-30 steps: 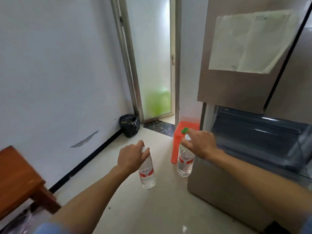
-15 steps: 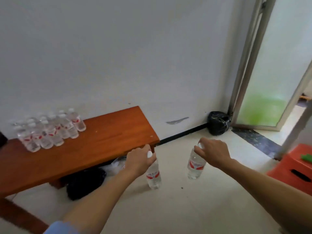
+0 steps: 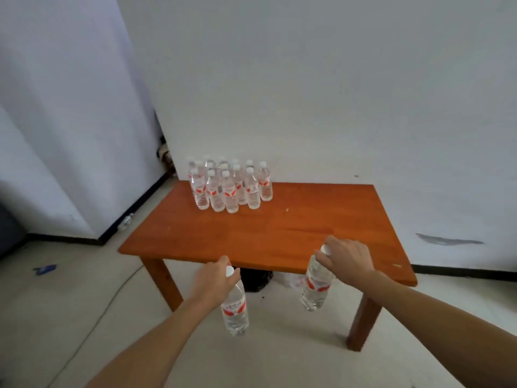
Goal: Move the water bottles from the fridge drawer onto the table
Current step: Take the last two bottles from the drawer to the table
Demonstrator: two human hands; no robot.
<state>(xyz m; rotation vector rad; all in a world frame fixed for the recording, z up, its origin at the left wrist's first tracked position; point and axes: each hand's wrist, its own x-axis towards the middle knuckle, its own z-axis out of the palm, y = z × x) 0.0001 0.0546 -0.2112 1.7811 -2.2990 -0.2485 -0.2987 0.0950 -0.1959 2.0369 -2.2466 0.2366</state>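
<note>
Clear bottles, one hanging beneath each grip

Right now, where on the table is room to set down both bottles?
Bare wood runs from the bottle cluster to the near edge and the right end of the wooden table. Only the far left corner is crowded.

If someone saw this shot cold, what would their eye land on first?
First, the orange-brown table against the white wall, with a tight cluster of water bottles standing at its far left corner. Then, nearer the camera at its front edge, the left hand grips the left-hand bottle by its capped top and the right hand grips the right-hand bottle the same way, both hanging cap-up.
</note>
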